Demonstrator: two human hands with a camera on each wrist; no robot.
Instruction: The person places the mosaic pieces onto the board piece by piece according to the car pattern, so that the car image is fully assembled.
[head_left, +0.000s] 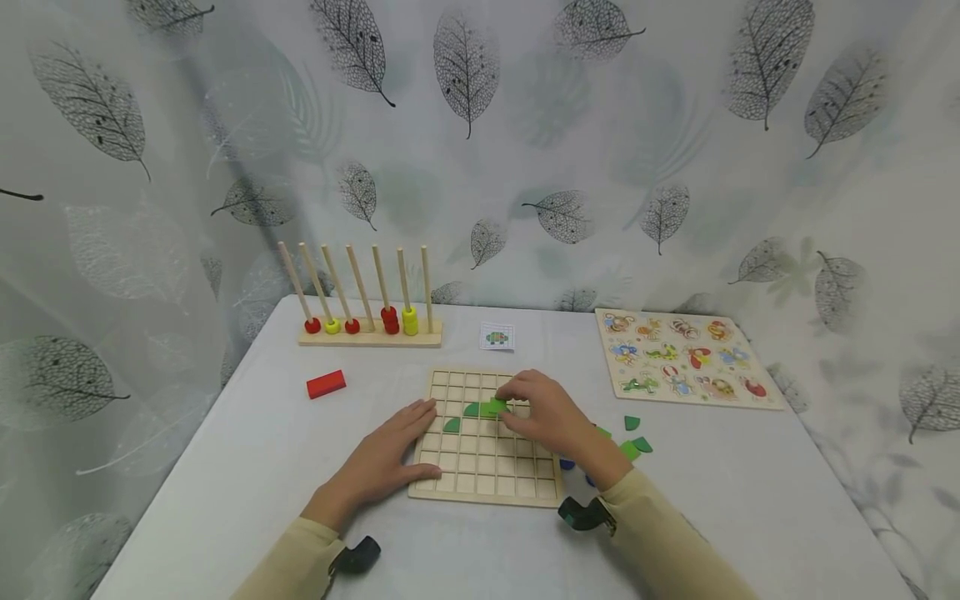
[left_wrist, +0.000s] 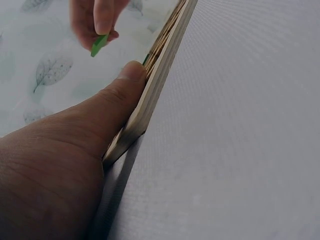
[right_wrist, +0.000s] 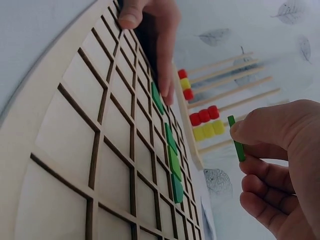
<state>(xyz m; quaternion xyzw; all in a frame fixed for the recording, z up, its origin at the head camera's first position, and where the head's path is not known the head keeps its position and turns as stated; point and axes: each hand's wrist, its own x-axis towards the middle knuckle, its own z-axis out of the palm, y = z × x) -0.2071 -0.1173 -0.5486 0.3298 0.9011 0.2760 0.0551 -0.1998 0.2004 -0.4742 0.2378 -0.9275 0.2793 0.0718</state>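
Note:
My right hand (head_left: 542,408) pinches a green tile (right_wrist: 238,142) between thumb and fingertips, above a wooden grid board (head_left: 465,482). In the right wrist view the tile is seen edge-on, apart from the board. My left hand (head_left: 378,458) rests at the board's left side, fingers extended along the edge and thumb on the near left corner. Several green pieces lie in the grid cells, among them a quarter-round one (head_left: 452,425) near the left and a darker one (right_wrist: 177,188) at the row's other end. The right hand partly hides this row in the head view.
Loose green pieces (head_left: 632,423) and blue ones lie right of the board, some behind the right forearm. A small picture card (head_left: 497,337) lies beyond it. A bead-peg stand (head_left: 375,339) and a red block (head_left: 326,384) are at left, an insect puzzle board (head_left: 622,393) at right.

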